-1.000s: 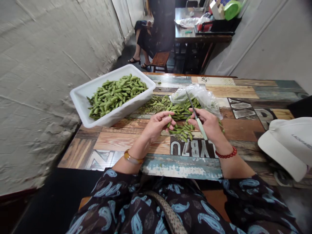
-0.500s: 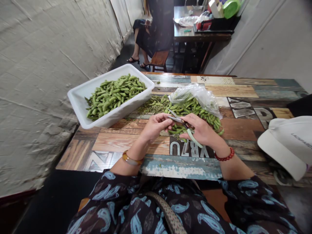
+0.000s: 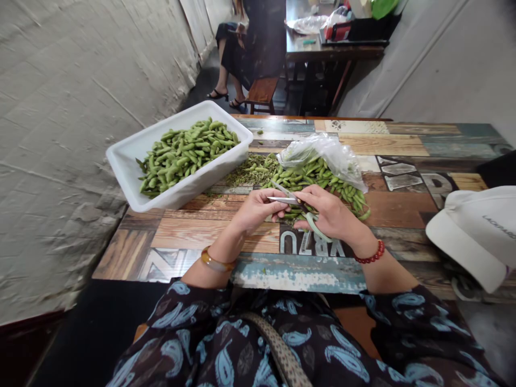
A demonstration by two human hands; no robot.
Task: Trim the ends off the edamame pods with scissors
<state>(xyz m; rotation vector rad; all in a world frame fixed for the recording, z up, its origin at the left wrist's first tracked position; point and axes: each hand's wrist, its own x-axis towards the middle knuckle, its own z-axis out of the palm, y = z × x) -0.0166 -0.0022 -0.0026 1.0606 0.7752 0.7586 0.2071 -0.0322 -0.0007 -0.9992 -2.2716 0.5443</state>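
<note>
"Along the table's (image 3: 193, 228) left edge, what stands there?"

"One white tub (image 3: 209, 180), set slantwise, with one heap of green pods (image 3: 189, 156) inside, too many to count. Right of its wall lies one scatter of trimmings (image 3: 252, 173)."

"And the left hand (image 3: 260, 208)?"

"In from the middle of the near edge. Thumb and forefinger come close together at the blades, but those cover the tips, so I can't tell whether a pod is pinched there."

"Which way do the scissors (image 3: 285, 200) lie from those fingers?"

"To the right, one pair, blades parted and crossing in front of the left fingertips; whether metal touches skin I can't say. The long axis slants, handles toward the near right corner, tips toward the far left one. The left hand is nearer the tips, the right hand (image 3: 332, 212) nearer the handles."

"What's past the blades?"

"Toward the far edge, a second heap of pods (image 3: 308, 173), again uncountable, partly under one clear plastic bag (image 3: 322, 150). Then the right hand, its fingers wrapped around the pale green handles. By the right edge, one white cap (image 3: 479, 231)."
</note>
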